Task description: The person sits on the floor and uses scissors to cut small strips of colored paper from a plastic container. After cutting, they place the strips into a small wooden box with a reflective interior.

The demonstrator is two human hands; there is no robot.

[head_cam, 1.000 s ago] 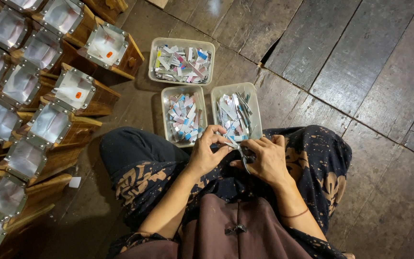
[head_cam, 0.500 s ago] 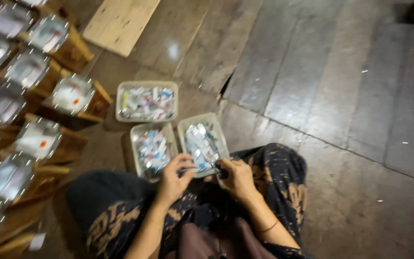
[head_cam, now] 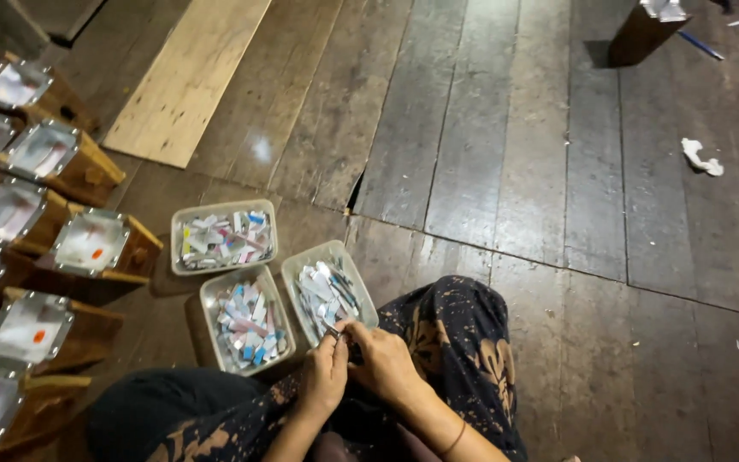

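Clear plastic rectangular tray (head_cam: pixel 294 275) of paper strips sits just beside my knee, both my left hand (head_cam: pixel 327 376) and right hand (head_cam: pixel 384 362) pinching one small strip (head_cam: pixel 335 330) above it, which I judge could slip onto the dark wooden floor (head_cam: pixel 506 154)

view: head, single camera | position: above the seated person, looking steeply down and forward | near field: hands (head_cam: pixel 361 364) and lap at the bottom edge, close | mid field: three trays (head_cam: pixel 241 282) just ahead of the knees | far field: plank floor (head_cam: pixel 515 128) stretching to the top | left edge: wooden boxes (head_cam: pixel 36 222) | shared views: one view only
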